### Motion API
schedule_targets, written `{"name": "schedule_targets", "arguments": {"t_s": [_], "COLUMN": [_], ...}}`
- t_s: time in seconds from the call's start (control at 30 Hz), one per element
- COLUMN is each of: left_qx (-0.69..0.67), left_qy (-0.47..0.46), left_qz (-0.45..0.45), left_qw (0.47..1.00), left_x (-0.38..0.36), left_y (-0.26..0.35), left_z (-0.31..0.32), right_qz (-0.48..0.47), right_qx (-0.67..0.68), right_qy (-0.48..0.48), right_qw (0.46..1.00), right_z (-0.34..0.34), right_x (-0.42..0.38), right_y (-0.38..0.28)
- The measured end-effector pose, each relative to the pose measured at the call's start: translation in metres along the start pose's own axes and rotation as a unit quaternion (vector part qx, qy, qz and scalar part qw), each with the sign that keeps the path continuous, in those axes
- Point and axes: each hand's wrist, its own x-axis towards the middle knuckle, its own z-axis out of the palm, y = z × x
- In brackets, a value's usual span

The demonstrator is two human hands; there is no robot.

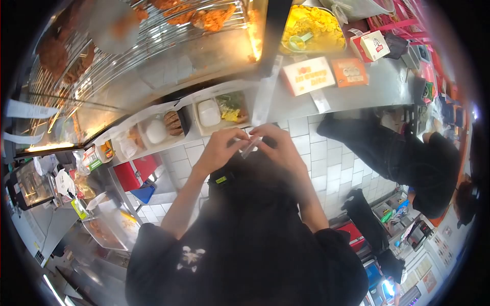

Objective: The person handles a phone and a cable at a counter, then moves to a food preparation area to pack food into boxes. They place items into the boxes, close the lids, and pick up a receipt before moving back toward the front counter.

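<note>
My left hand (223, 147) and my right hand (278, 148) meet in front of my dark shirt, fingertips close together. Between them they pinch a small clear plastic piece (248, 149), perhaps a wrapper; its exact kind is not plain. Just beyond my fingers, at the counter's edge, stands a meal box with white rice (209, 113) beside greens and yellow food (232, 111). Left of it, another box holds white rice (156, 131) and sliced brown meat (173, 124). A long translucent strip (265, 99) lies past my right hand.
A heated glass case with fried pieces (213, 19) rises at the upper left. On the steel counter (377, 84) are a pan of yellow food (312, 25), a white-and-orange box (308, 75) and an orange box (349, 72). A person in black (403, 155) stands on the right.
</note>
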Motion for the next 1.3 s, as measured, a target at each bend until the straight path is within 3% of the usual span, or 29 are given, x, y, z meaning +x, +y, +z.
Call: {"name": "schedule_targets", "arguments": {"t_s": [0.07, 0.1, 0.13, 0.17, 0.2, 0.3, 0.4, 0.53, 0.57, 0.6, 0.7, 0.77, 0.83, 0.87, 0.93, 0.97, 1.03, 1.07, 1.13, 1.17, 1.2, 1.27, 1.3], "left_qx": [-0.012, -0.008, -0.056, -0.109, -0.074, -0.079, -0.075, -0.040, -0.012, -0.010, 0.036, 0.052, 0.062, 0.069, 0.068, 0.069, 0.066, 0.071, 0.078, 0.073, 0.073, 0.069, 0.066], "left_qy": [-0.048, -0.054, 0.015, 0.080, 0.068, 0.064, 0.073, 0.029, 0.019, 0.022, 0.024, 0.061, 0.070, 0.074, 0.090, 0.095, 0.102, 0.102, 0.102, 0.111, 0.110, 0.121, 0.133], "left_qz": [-0.057, -0.039, -0.015, 0.013, 0.013, -0.035, -0.044, -0.046, -0.046, -0.043, -0.067, -0.068, -0.071, -0.072, -0.071, -0.076, -0.081, -0.084, -0.088, -0.093, -0.097, -0.103, -0.107], "left_qw": [0.997, 0.998, 0.998, 0.991, 0.995, 0.994, 0.994, 0.998, 0.999, 0.999, 0.997, 0.994, 0.993, 0.992, 0.991, 0.990, 0.989, 0.989, 0.988, 0.987, 0.987, 0.985, 0.983], "left_x": [0.022, 0.034, 0.048, 0.066, 0.082, 0.117, 0.150, 0.186, 0.193, 0.199, 0.216, 0.224, 0.227, 0.231, 0.235, 0.235, 0.235, 0.233, 0.228, 0.224, 0.219, 0.206, 0.201], "left_y": [0.011, 0.014, 0.016, 0.019, 0.019, 0.022, 0.038, 0.073, 0.084, 0.094, 0.110, 0.113, 0.113, 0.112, 0.109, 0.108, 0.109, 0.111, 0.113, 0.113, 0.112, 0.103, 0.099], "left_z": [0.019, 0.034, 0.053, 0.071, 0.080, 0.097, 0.123, 0.151, 0.155, 0.159, 0.165, 0.169, 0.170, 0.172, 0.178, 0.179, 0.186, 0.188, 0.189, 0.189, 0.189, 0.190, 0.189], "right_qz": [-0.006, -0.014, 0.018, -0.009, -0.038, -0.104, -0.081, -0.116, -0.146, -0.174, -0.216, -0.234, -0.215, -0.223, -0.194, -0.196, 0.000, -0.003, 0.058, 0.043, -0.051, -0.136, -0.193], "right_qx": [0.005, -0.001, 0.060, -0.001, 0.037, 0.177, 0.156, 0.219, 0.129, 0.039, -0.111, -0.125, -0.325, -0.322, -0.379, -0.378, -0.655, -0.654, -0.543, -0.526, -0.385, -0.517, -0.305], "right_qy": [-0.009, -0.011, 0.037, 0.068, 0.148, 0.348, 0.559, 0.643, 0.664, 0.678, 0.685, 0.667, 0.659, 0.658, 0.491, 0.489, 0.298, 0.295, 0.337, 0.368, 0.388, 0.505, 0.546], "right_qw": [1.000, 1.000, 0.997, 0.998, 0.988, 0.915, 0.810, 0.725, 0.722, 0.713, 0.686, 0.696, 0.643, 0.643, 0.760, 0.762, 0.695, 0.697, 0.767, 0.766, 0.836, 0.678, 0.756], "right_z": [-0.034, -0.059, -0.078, -0.110, -0.138, -0.248, -0.374, -0.537, -0.585, -0.631, -0.716, -0.739, -0.749, -0.755, -0.764, -0.767, -0.769, -0.769, -0.776, -0.779, -0.814, -0.856, -0.815], "right_x": [-0.004, -0.004, -0.007, -0.008, -0.009, 0.011, 0.037, 0.075, 0.086, 0.100, 0.133, 0.157, 0.183, 0.202, 0.239, 0.257, 0.288, 0.292, 0.294, 0.290, 0.305, 0.324, 0.305], "right_y": [0.010, 0.016, 0.020, 0.024, 0.039, 0.070, 0.098, 0.106, 0.120, 0.130, 0.042, -0.001, -0.023, -0.025, -0.023, -0.026, -0.032, -0.033, -0.048, -0.054, -0.024, 0.005, -0.025]}}
